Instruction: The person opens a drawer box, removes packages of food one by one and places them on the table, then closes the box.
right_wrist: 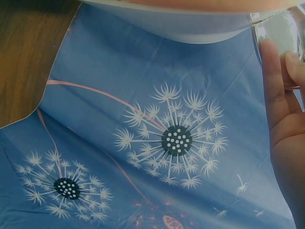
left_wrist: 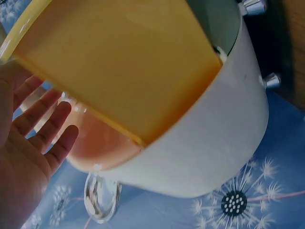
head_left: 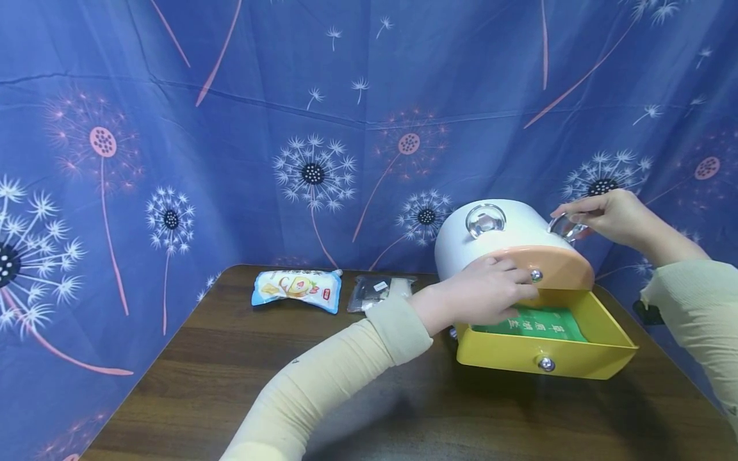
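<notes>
A white rounded box (head_left: 455,246) with a peach drawer front (head_left: 562,266) stands at the right of the table. Its lower yellow drawer (head_left: 519,351) is pulled out, and a green packet (head_left: 548,323) lies inside. My left hand (head_left: 490,291) reaches over the yellow drawer in front of the peach front, partly covering both. In the left wrist view its fingers (left_wrist: 59,143) are loosely spread beside the drawer, holding nothing. My right hand (head_left: 617,218) pinches the right chrome ear-shaped piece (head_left: 560,227) on the box top between thumb and fingers.
A blue-and-white snack pouch (head_left: 298,288) and a clear plastic bag with dark and pale contents (head_left: 375,291) lie left of the box, near the back of the brown wooden table (head_left: 230,378). A blue dandelion-print cloth (head_left: 230,160) hangs behind the table.
</notes>
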